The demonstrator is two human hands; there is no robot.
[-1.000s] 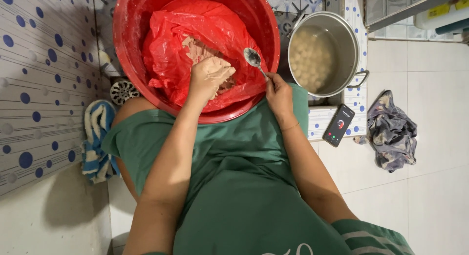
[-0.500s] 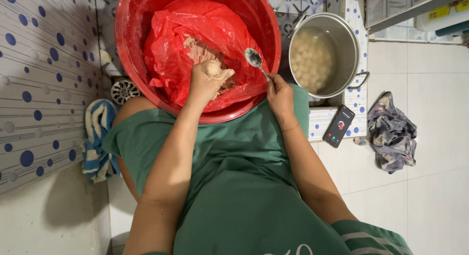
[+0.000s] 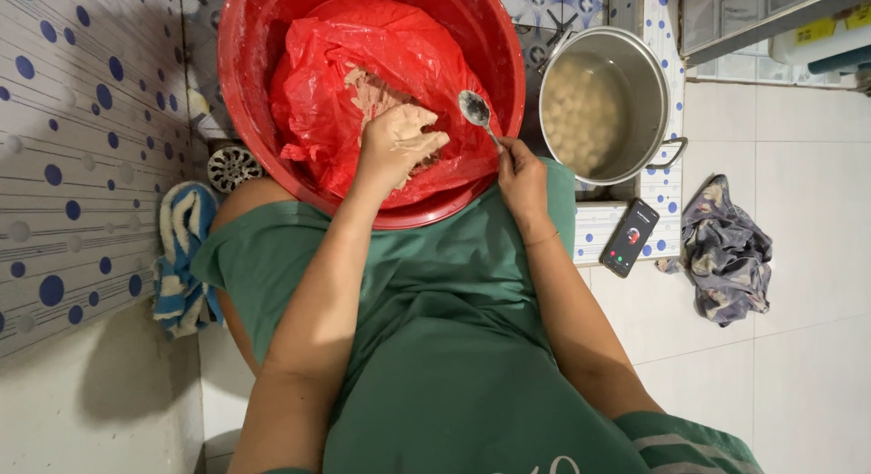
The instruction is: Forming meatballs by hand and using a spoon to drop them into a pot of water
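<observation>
A big red basin (image 3: 245,84) rests against my lap, lined with a crumpled red plastic bag (image 3: 363,48) that holds pale pinkish paste (image 3: 367,88). My left hand (image 3: 396,143) is inside the basin, fingers smeared and closed around a lump of the paste. My right hand (image 3: 521,176) grips the handle of a metal spoon (image 3: 474,108) at the basin's right rim, bowl of the spoon pointing up over the bag. To the right stands a steel pot (image 3: 655,102) of cloudy water with several pale balls (image 3: 581,111) in it.
A phone (image 3: 631,237) lies on the patterned ledge below the pot. A crumpled grey cloth (image 3: 726,252) sits on the white tiled floor at right. A blue-and-white towel (image 3: 181,256) and a round drain cover (image 3: 233,167) lie at left beside the dotted wall.
My left hand has shifted slightly and closed more around the paste. The spoon in my right hand has barely moved.
</observation>
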